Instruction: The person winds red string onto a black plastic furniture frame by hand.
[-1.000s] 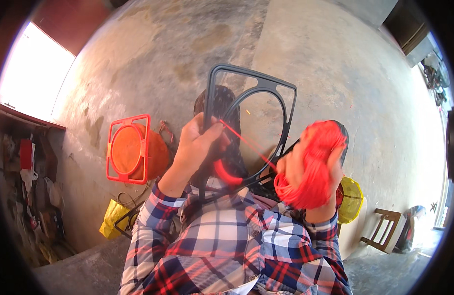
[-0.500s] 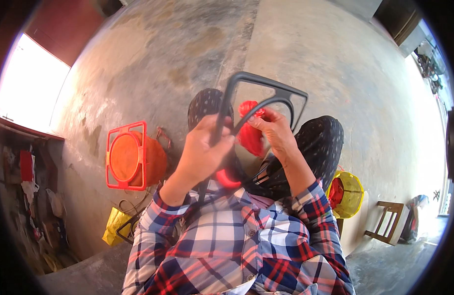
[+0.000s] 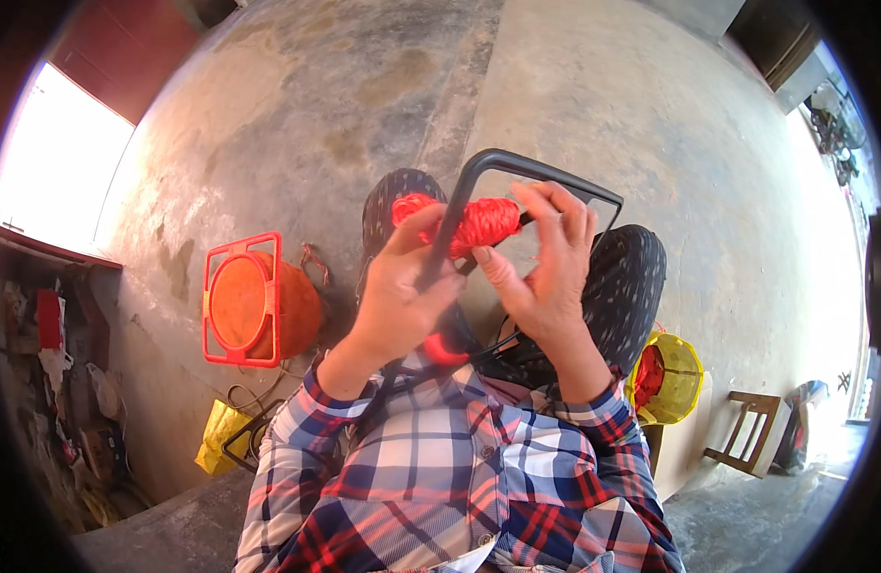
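A black frame (image 3: 545,174) with rounded corners is held up in front of my knees. My left hand (image 3: 402,277) grips its left bar, with the fingers curled round it. Bunched red netting or cord (image 3: 488,224) lies across the frame's inside, running behind that bar to the fingers of my left hand. At the bunch's right end is my right hand (image 3: 555,267), its thumb at the lower edge and its fingertips at the upper edge. The inner part of the frame is mostly hidden by the bunch and my hands.
On the floor at left stands an orange container-like thing with a square orange frame (image 3: 242,298) and round ring. A yellow bag (image 3: 225,437) lies below it. To the right are a yellow basket (image 3: 687,377) with red material inside and a small wooden stool (image 3: 751,435).
The red bunch, which hung from my right hand, now stretches sideways across the frame. My right hand has spread wider, and the frame has shifted slightly right and down.
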`<act>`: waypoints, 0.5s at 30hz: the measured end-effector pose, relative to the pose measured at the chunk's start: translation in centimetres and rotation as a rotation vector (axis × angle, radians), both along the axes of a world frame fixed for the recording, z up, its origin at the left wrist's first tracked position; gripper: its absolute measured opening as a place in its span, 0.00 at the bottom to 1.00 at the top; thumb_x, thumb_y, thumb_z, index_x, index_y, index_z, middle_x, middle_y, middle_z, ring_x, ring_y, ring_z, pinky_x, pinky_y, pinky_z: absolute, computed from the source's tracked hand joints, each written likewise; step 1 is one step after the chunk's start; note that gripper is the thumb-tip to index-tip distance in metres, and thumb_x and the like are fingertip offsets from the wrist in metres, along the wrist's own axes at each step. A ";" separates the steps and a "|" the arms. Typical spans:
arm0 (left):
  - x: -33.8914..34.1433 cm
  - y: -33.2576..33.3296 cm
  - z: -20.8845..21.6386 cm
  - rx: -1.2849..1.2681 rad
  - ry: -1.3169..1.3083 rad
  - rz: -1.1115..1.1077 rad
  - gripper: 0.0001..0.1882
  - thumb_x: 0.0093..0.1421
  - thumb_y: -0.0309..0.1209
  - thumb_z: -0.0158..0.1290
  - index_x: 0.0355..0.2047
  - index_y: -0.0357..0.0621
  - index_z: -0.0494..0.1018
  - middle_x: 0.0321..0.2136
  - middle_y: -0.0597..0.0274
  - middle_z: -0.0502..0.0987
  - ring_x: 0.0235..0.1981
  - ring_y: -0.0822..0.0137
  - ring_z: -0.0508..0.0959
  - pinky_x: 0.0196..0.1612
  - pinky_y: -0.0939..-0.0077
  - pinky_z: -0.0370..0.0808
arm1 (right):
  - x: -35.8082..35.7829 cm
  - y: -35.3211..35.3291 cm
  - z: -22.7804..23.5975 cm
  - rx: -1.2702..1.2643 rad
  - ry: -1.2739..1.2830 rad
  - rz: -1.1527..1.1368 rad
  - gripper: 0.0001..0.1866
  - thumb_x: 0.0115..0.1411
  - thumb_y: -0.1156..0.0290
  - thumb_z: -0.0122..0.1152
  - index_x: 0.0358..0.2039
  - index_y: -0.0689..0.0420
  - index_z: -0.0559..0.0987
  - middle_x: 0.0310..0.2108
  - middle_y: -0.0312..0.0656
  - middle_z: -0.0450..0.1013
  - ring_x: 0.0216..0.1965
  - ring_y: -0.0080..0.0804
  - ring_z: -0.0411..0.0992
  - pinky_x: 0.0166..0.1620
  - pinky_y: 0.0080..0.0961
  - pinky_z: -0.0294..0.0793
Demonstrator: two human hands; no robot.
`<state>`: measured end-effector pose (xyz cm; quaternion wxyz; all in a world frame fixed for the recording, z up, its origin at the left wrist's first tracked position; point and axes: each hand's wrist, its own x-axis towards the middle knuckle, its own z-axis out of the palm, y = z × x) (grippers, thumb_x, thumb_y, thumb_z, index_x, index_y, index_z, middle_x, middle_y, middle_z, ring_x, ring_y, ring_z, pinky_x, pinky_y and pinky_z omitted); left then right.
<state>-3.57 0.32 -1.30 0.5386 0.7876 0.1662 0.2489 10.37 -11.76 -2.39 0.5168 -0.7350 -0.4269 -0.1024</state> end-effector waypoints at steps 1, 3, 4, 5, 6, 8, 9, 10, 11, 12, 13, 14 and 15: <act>0.3 -0.4 0.2 0.068 -0.048 -0.028 0.09 0.52 0.22 0.56 0.35 0.36 0.78 0.55 0.57 0.67 0.47 0.63 0.75 0.47 0.71 0.71 | -0.2 0.3 0.2 -0.009 -0.071 0.000 0.29 0.42 0.64 0.73 0.45 0.59 0.75 0.48 0.49 0.67 0.51 0.46 0.63 0.53 0.39 0.61; 0.6 -0.9 0.5 0.087 -0.026 -0.009 0.11 0.52 0.21 0.55 0.37 0.37 0.77 0.55 0.57 0.67 0.48 0.62 0.75 0.48 0.71 0.70 | -0.6 0.8 0.2 0.024 -0.032 0.063 0.27 0.42 0.62 0.73 0.43 0.57 0.76 0.51 0.46 0.66 0.55 0.44 0.59 0.58 0.44 0.54; 0.7 -1.1 0.5 0.105 -0.002 0.012 0.12 0.52 0.21 0.55 0.39 0.37 0.77 0.56 0.56 0.66 0.49 0.61 0.74 0.49 0.70 0.70 | -0.5 1.0 -0.3 0.025 -0.032 0.062 0.27 0.42 0.62 0.73 0.43 0.57 0.76 0.51 0.46 0.66 0.55 0.44 0.59 0.58 0.44 0.54; 0.8 -1.0 0.5 0.105 -0.002 0.011 0.12 0.52 0.21 0.55 0.39 0.37 0.77 0.56 0.56 0.66 0.49 0.61 0.74 0.49 0.70 0.70 | -0.2 1.3 -0.8 0.032 -0.009 0.093 0.25 0.43 0.62 0.72 0.42 0.57 0.76 0.52 0.44 0.66 0.55 0.44 0.60 0.58 0.43 0.54; 0.8 -1.0 0.4 0.111 0.010 0.009 0.11 0.52 0.21 0.55 0.37 0.36 0.77 0.57 0.56 0.65 0.49 0.61 0.74 0.49 0.70 0.70 | -0.2 1.4 -1.1 0.038 0.016 0.127 0.24 0.43 0.63 0.72 0.41 0.56 0.76 0.52 0.42 0.66 0.55 0.44 0.60 0.58 0.43 0.54; 0.7 -1.0 0.2 0.115 0.025 0.006 0.09 0.52 0.21 0.55 0.35 0.36 0.77 0.58 0.56 0.65 0.49 0.61 0.74 0.49 0.70 0.70 | -0.4 1.4 -1.0 0.040 0.039 0.122 0.20 0.45 0.67 0.71 0.39 0.56 0.76 0.52 0.40 0.66 0.55 0.42 0.60 0.58 0.40 0.56; 0.7 -0.9 0.0 0.081 -0.013 0.026 0.07 0.51 0.20 0.56 0.31 0.37 0.78 0.60 0.56 0.63 0.53 0.61 0.72 0.52 0.69 0.69 | -0.4 1.6 -1.1 0.153 0.192 0.164 0.19 0.46 0.69 0.71 0.39 0.56 0.76 0.52 0.40 0.67 0.55 0.41 0.61 0.58 0.38 0.57; 0.7 -0.9 -0.3 0.047 -0.051 0.045 0.04 0.50 0.20 0.58 0.28 0.38 0.78 0.61 0.56 0.62 0.56 0.60 0.69 0.55 0.67 0.67 | -0.4 1.7 -1.2 0.265 0.347 0.204 0.19 0.47 0.71 0.70 0.40 0.56 0.76 0.51 0.40 0.67 0.55 0.40 0.61 0.58 0.35 0.59; 0.7 -0.8 -0.4 0.048 -0.051 0.050 0.04 0.50 0.20 0.58 0.28 0.38 0.78 0.61 0.56 0.62 0.56 0.60 0.69 0.55 0.67 0.67 | -0.2 1.5 -1.4 0.316 0.455 0.215 0.19 0.49 0.74 0.69 0.43 0.57 0.76 0.51 0.40 0.67 0.55 0.34 0.63 0.57 0.29 0.62; 0.7 -0.6 -0.6 0.040 -0.049 0.062 0.03 0.49 0.20 0.58 0.27 0.38 0.79 0.62 0.57 0.61 0.54 0.62 0.70 0.54 0.67 0.67 | 0.0 1.1 -1.4 0.315 0.455 0.217 0.19 0.49 0.74 0.69 0.43 0.57 0.76 0.51 0.40 0.67 0.55 0.34 0.63 0.57 0.29 0.62; 0.6 -0.4 -0.7 0.031 -0.046 0.074 0.03 0.49 0.21 0.59 0.26 0.39 0.79 0.63 0.57 0.60 0.53 0.63 0.70 0.54 0.67 0.68 | 0.1 0.7 -1.2 0.443 0.646 0.271 0.21 0.50 0.74 0.69 0.45 0.59 0.75 0.51 0.40 0.67 0.54 0.31 0.64 0.57 0.28 0.62; 0.5 -0.4 -0.9 0.030 -0.047 0.076 0.03 0.49 0.21 0.59 0.26 0.39 0.79 0.63 0.57 0.60 0.53 0.63 0.70 0.54 0.67 0.68 | 0.3 0.4 -1.0 0.570 0.837 0.323 0.22 0.51 0.74 0.68 0.47 0.60 0.74 0.52 0.41 0.66 0.54 0.29 0.64 0.57 0.27 0.62; 0.3 -0.4 -1.0 0.037 -0.043 0.065 0.03 0.49 0.21 0.60 0.26 0.39 0.79 0.63 0.57 0.60 0.50 0.65 0.70 0.52 0.68 0.68 | 0.4 0.2 -0.6 0.568 0.839 0.323 0.22 0.51 0.74 0.68 0.47 0.60 0.74 0.52 0.41 0.66 0.54 0.29 0.64 0.57 0.27 0.62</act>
